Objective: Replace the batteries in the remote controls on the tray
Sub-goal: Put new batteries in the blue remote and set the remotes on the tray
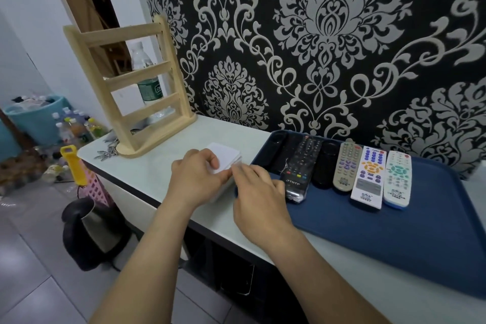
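Both hands work a small white box (pixel 225 156) on the worktop (pixel 147 173), just left of the blue tray (pixel 394 239); prob. the battery pack, can't confirm. Left hand (pixel 196 179) is closed round the box's near-left side, right hand (pixel 259 192) has fingers pinched at its right edge w/ the wrist over the tray's left rim. Remotes lie side by side at the tray's far end: black remote in clear wrap (pixel 299 168), grey remote (pixel 346 166), white remote w/ orange keys (pixel 369 177), white remote w/ green keys (pixel 398 177), plus 2 dark ones hard to make out. Judged: remotes are light, rigid plastic; the wrapped one likely slippery. Best grip is across the long sides near mid-body, flip it, thumb the back cover off. Batteries small & prone to roll, so keep them over the tray.
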`<act>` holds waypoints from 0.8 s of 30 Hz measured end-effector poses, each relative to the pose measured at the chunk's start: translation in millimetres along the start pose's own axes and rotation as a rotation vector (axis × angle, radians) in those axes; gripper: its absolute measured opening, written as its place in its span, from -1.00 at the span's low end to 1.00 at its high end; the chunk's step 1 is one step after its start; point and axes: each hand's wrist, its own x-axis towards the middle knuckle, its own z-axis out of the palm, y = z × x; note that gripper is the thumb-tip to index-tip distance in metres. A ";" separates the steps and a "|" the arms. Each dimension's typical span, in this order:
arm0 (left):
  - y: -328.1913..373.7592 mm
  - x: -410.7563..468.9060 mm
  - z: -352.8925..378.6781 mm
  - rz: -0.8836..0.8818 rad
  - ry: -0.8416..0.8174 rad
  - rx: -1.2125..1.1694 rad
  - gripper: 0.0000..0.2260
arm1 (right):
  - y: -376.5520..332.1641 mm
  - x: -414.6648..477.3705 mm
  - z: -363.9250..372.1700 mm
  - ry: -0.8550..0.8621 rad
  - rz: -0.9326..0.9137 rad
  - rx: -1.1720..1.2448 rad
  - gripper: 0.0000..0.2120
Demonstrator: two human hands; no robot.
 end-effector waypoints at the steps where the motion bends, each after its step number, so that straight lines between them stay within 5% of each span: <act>1: 5.4 -0.2 0.5 -0.007 0.008 -0.008 -0.73 | 0.4 -1.1 0.2 -0.003 -0.003 -0.023 -0.45; 4: 17.1 0.4 7.3 0.040 0.018 0.037 -0.86 | -0.5 -2.9 -1.3 0.003 -0.004 -0.035 -0.36; 7: 25.2 -0.2 16.9 0.084 -0.119 0.416 -0.53 | 2.8 -3.1 -4.3 -0.003 0.015 -0.053 -0.35; 16: 32.3 5.9 38.1 0.132 -0.079 0.600 -0.45 | 12.6 -6.3 -10.7 0.026 0.044 -0.106 -0.42; 21: 40.8 19.4 40.6 0.062 -0.148 0.402 -0.50 | 20.3 -13.1 -26.7 0.057 0.056 -0.097 -0.45; 24: 48.3 25.5 40.6 -0.022 -0.032 0.073 -0.56 | 33.3 -17.7 -40.1 0.075 0.080 -0.093 -0.50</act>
